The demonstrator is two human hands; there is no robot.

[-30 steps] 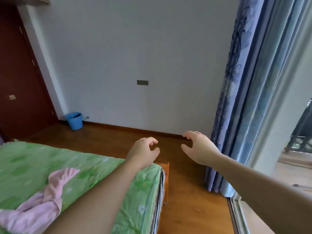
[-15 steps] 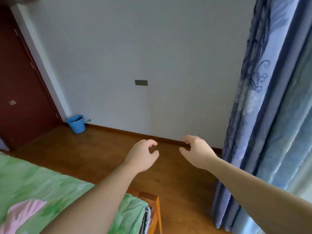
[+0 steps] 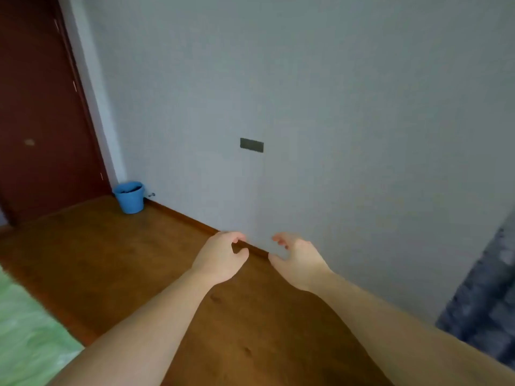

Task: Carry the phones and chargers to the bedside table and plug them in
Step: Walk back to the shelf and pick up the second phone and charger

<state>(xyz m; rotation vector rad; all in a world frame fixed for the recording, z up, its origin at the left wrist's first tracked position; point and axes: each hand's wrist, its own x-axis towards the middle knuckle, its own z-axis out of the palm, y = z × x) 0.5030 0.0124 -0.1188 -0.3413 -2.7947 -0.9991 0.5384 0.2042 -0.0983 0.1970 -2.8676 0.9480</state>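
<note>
A green bed (image 3: 25, 330) sits at the left. A blue bucket (image 3: 129, 196) stands by the brown door (image 3: 41, 112). The left hand (image 3: 220, 257) and right hand (image 3: 299, 261) hang over the floor (image 3: 111, 260), each grip loosely spread and empty. No phones or chargers show.

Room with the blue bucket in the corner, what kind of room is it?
Probably a bedroom in a home. A bed with a green sheet shows at the lower left, a dark red door stands beside the blue bucket, and a curtain hangs at the right over a wooden floor.
</note>
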